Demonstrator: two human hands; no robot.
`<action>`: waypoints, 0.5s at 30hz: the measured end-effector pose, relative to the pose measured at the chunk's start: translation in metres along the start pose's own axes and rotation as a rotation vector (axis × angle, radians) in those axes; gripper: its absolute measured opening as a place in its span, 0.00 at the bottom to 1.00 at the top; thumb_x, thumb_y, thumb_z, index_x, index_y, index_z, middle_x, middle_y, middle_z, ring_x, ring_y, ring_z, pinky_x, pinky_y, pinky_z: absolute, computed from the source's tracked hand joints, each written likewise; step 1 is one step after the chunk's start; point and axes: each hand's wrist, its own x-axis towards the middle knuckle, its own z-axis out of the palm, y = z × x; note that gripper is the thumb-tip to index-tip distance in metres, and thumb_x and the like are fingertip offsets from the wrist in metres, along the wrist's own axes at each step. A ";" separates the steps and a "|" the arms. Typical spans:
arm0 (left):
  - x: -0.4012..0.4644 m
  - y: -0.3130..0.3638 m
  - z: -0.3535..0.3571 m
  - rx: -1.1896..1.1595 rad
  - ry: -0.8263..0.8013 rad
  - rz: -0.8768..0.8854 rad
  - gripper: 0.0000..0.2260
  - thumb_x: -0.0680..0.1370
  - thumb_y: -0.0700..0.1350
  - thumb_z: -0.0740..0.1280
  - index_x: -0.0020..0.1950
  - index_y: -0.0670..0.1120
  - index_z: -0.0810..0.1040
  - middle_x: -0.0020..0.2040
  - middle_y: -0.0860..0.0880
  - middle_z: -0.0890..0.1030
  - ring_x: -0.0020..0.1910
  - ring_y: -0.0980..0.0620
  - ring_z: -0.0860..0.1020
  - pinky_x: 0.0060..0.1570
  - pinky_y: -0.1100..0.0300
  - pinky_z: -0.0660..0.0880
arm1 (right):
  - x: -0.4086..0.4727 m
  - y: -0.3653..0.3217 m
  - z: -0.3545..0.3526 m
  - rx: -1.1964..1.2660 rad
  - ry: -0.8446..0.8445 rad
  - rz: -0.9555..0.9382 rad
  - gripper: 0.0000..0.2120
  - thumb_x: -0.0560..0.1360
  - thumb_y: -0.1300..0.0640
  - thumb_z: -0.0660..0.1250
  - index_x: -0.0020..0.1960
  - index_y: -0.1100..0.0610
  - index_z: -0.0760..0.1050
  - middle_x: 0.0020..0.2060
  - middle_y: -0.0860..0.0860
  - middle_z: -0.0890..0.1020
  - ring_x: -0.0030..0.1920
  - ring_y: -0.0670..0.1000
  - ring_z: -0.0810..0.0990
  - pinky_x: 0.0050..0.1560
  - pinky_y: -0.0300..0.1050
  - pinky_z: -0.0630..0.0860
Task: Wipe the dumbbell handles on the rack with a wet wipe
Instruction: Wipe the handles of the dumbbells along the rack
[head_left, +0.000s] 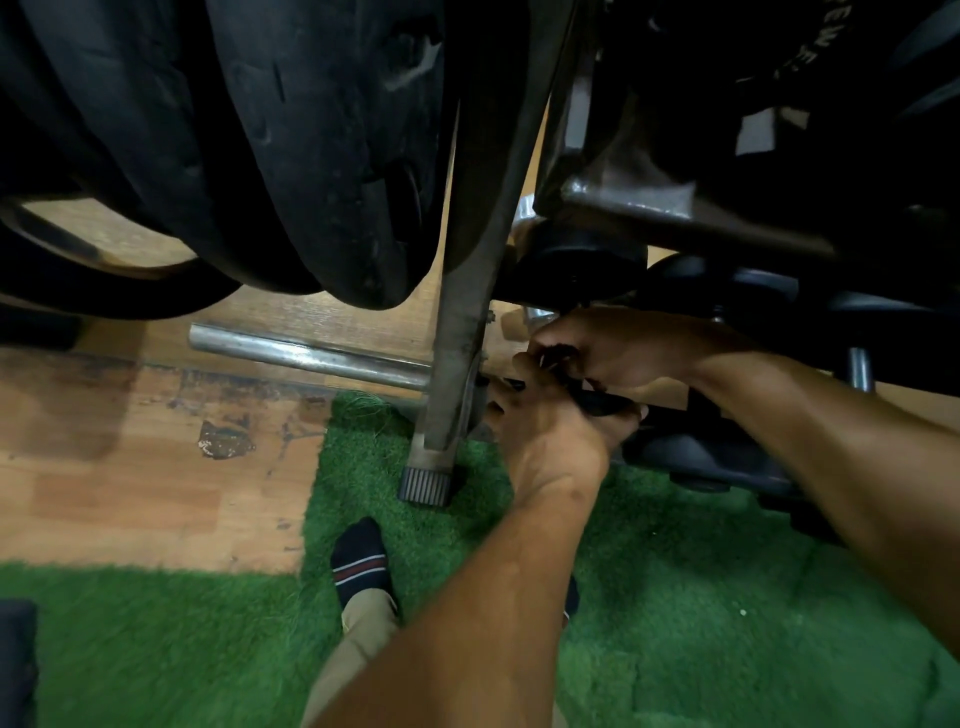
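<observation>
Two bare forearms reach forward and down to the base of a dumbbell rack. The left hand (550, 431) sits low, its back toward the camera, fingers curled around a dark, dirty strip that appears to be the wet wipe (592, 397). The right hand (608, 348) is just above and beyond the left hand, touching it, its fingertips pinching the upper end of the same strip. The wipe runs between the two hands; it is blackened and hard to make out clearly.

Just left of both hands stands a grey metal rack leg (457, 338), tilted, ending in a ribbed black rubber foot (425, 486) on green artificial turf (675, 597). A shiny steel bar (306, 356) runs leftward from that leg, low over a worn wooden floor (130, 467). Directly beyond the right hand sits a black dumbbell (576, 265); its chrome handle shows only in slivers. More dark dumbbell heads (727, 457) lie to the right of the hands, under the right forearm. Large black weight plates (291, 145) hang above and left. Below the left forearm, a foot in a dark striped sock (361, 561) rests on the turf.
</observation>
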 end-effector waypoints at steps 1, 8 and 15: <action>0.000 -0.001 0.001 -0.016 0.018 -0.011 0.54 0.63 0.75 0.73 0.76 0.43 0.60 0.70 0.43 0.68 0.70 0.38 0.66 0.66 0.44 0.65 | -0.002 0.000 0.000 0.054 -0.017 0.033 0.11 0.77 0.56 0.72 0.58 0.53 0.76 0.49 0.49 0.82 0.45 0.50 0.83 0.47 0.50 0.80; 0.002 -0.001 0.000 -0.055 -0.027 -0.065 0.60 0.63 0.75 0.74 0.80 0.42 0.52 0.78 0.39 0.62 0.77 0.37 0.59 0.72 0.45 0.60 | -0.014 0.014 -0.009 0.203 -0.021 0.104 0.10 0.75 0.59 0.73 0.54 0.49 0.78 0.51 0.49 0.83 0.49 0.48 0.83 0.52 0.46 0.78; 0.000 0.001 -0.002 -0.033 -0.031 -0.061 0.59 0.63 0.74 0.74 0.80 0.43 0.53 0.79 0.41 0.62 0.78 0.38 0.58 0.72 0.46 0.60 | -0.034 0.028 0.012 0.612 0.059 0.344 0.12 0.74 0.74 0.65 0.52 0.64 0.81 0.41 0.54 0.85 0.34 0.43 0.82 0.32 0.35 0.75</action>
